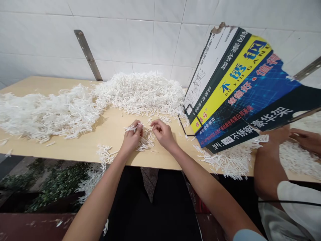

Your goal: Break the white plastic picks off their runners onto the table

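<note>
My left hand [132, 135] is closed around a small bunch of white strips [130, 128], whose ends stick out past its fingers. Just to its right, my right hand [163, 133] has its fingers curled, thumb and index fingertip close together; anything between them is too small to make out. A little loose pile of white strips [146, 143] lies on the tabletop between the two hands. Behind them rises a large heap of the same strips [142, 92].
Another heap [47, 110] spreads over the left of the table [82, 147]. A printed cardboard panel [240, 90] stands at the right in a black wire holder [187, 125]. Beyond it, another person's hands [306, 139] are among more strips. A tiled wall runs behind.
</note>
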A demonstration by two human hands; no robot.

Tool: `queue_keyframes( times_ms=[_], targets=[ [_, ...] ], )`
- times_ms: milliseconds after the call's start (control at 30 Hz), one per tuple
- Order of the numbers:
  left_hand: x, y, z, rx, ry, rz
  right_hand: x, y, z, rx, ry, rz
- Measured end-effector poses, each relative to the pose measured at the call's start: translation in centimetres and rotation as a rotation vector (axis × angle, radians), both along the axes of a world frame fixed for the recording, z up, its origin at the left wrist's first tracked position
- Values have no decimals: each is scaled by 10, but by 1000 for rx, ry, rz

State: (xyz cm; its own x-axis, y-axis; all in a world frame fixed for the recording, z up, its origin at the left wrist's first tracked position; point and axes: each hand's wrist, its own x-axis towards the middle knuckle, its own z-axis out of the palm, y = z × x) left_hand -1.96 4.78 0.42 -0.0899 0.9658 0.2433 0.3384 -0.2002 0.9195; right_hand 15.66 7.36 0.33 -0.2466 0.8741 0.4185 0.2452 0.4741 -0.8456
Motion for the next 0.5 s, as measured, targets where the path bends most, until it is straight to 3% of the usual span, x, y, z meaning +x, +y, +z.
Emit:
queue_keyframes(
  times_ms=[100,200,300,500],
  targets=[
    [2,-1,4,41,79,-47,1,4,0,112,-37,-98],
    [3,-2,7,35,100,-79,-1,6,0,159,-85,-20],
    [2,-2,9,-8,81,-106,-3,7,-3,100,-78,9],
    [3,1,4,-49,-31,-98,-4,7,-4,-59,56,-93]
  ],
)
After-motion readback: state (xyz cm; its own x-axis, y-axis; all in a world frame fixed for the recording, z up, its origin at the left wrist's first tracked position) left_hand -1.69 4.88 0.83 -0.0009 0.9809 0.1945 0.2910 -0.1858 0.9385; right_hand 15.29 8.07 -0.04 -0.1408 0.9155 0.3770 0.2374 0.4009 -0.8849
